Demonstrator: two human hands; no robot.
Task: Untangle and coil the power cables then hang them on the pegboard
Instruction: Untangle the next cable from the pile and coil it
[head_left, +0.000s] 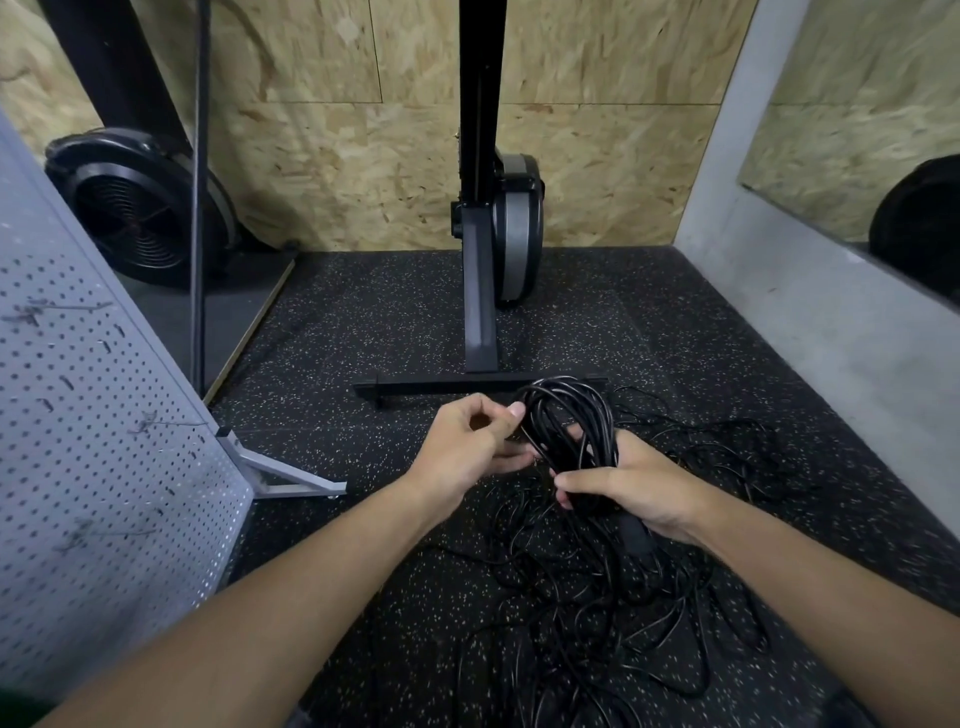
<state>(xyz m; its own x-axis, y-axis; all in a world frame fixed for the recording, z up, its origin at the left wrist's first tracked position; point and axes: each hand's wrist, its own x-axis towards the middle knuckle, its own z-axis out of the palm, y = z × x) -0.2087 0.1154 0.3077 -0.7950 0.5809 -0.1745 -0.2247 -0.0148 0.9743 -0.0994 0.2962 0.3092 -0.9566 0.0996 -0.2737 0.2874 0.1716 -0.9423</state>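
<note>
My right hand (628, 488) grips a part-wound coil (569, 421) of black cable, fingers wrapped round its loops, just above the floor. My left hand (467, 441) pinches a strand at the coil's side. I judge most of the job is ahead: a loose tangle (597, 603) sprawls on the floor beneath, and the pegboard (104, 441) on my left carries no cable.

Loose cables (597, 597) — pegboard (104, 441) approach seemingly open
</note>
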